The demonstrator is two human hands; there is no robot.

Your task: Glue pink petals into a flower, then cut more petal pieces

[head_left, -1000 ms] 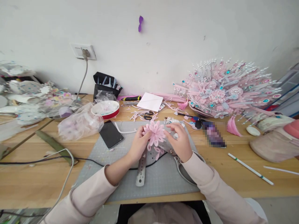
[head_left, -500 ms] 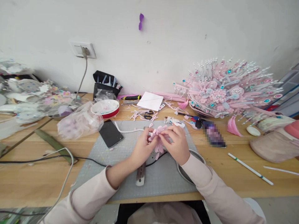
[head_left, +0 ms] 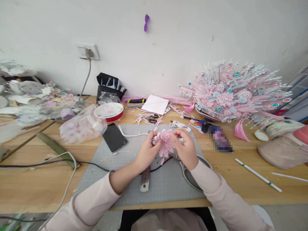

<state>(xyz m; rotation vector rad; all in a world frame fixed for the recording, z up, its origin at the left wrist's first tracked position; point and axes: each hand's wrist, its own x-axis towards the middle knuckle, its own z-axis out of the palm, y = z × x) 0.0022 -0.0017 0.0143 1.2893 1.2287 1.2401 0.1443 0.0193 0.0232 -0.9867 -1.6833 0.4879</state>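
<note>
Flower: pink, looped petals (head_left: 166,142), held over the mat (head_left: 103,189) between the 2 hands; its centre is hard to make out and its left edge is covered by fingers.
Left hand (head_left: 148,150): thumb and fingers pinched together on the flower's left side.
Right hand (head_left: 186,147): fingers curled, tips at the right-hand petals; cannot tell whether they grip or only touch.
Ruler (head_left: 144,183): on the mat, lower end visible, the rest mostly behind the left hand and wrist.
Big scissors (head_left: 184,168): handle loops partly under the right wrist and sleeve; blades largely hidden.
Tub (head_left: 115,118): red wall, white rim; pale small bits within, not identifiable.
Case (head_left: 102,92): black, top up; several pale blue sticks stand in it, lower ends hidden.
Bag (head_left: 83,128): translucent, beside the tub; pale purplish contents, shapes unclear.
Screen (head_left: 220,138): pixelated, content unreadable.
Phone (head_left: 115,138): dark face up, across the mat's left edge.
Headdress (head_left: 223,96): pink, beaded, at the back right of the bench (head_left: 228,179); underside obscured.
Drawers (head_left: 297,86): cut off at the right edge; contents unclear.
</note>
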